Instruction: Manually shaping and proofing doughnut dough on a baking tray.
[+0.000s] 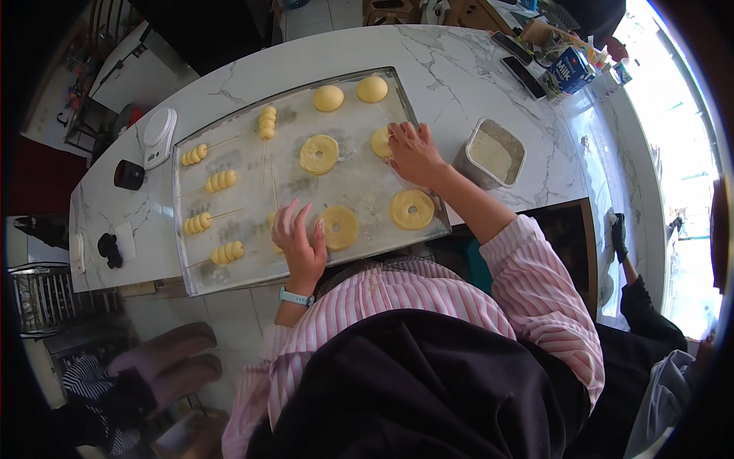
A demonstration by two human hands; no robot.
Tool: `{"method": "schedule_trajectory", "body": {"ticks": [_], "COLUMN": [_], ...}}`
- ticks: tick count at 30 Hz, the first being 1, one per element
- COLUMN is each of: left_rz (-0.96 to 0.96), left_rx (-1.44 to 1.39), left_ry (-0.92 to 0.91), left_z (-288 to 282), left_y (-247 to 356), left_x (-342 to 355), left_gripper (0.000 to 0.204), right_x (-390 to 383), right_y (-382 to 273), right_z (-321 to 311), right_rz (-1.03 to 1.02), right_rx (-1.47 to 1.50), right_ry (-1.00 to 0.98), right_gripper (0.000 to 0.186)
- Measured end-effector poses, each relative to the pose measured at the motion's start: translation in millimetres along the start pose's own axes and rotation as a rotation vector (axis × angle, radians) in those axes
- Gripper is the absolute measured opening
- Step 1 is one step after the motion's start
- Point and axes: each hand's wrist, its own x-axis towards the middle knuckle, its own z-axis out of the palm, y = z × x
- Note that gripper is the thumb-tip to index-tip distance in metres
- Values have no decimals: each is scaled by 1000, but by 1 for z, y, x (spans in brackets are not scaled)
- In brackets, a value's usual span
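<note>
A large metal baking tray (302,200) bears pale yellow dough pieces. At its right side my right hand (417,153) has its fingers curled over a round dough piece (380,142), which the hand partly hides. My left hand (297,243) lies low over the tray's front edge, fingers apart. Under its fingers, a skewered dough twist (271,219) shows only in part, with its stick pointing away from me. Beside the left thumb is a dough ring (339,239). Another dough ring (319,150) sits mid-tray, and a third dough ring (411,221) lies below my right wrist.
Skewered dough twists (222,181) line the tray's left, and two smooth dough balls (328,98) its far edge. A metal tin of flour (495,153) stands right of the tray. A white scale (159,138) and dark cup (129,175) are at left; phones (523,77) and a blue carton (570,70) far right.
</note>
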Motion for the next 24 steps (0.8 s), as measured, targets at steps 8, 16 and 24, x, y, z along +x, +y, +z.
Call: {"method": "schedule_trajectory", "body": {"ticks": [8,16,24], "left_rz": [-825,-946,-743], "left_rx": [-1524,-1644,-1646], "left_ry": [-567,-355,-243], "left_z": [34,56,40], "left_y": [53,59,66], "left_x": [88,96,100], "left_gripper": [36,28,28], "right_x": [25,-18,-30], "right_y": [35,-57,-75], "right_z": [10,-44,-63], "right_rz": [-227,125,8], "right_rx": [341,356,343], "right_ry": [-103,215,354], "right_gripper": [42,38,45]}}
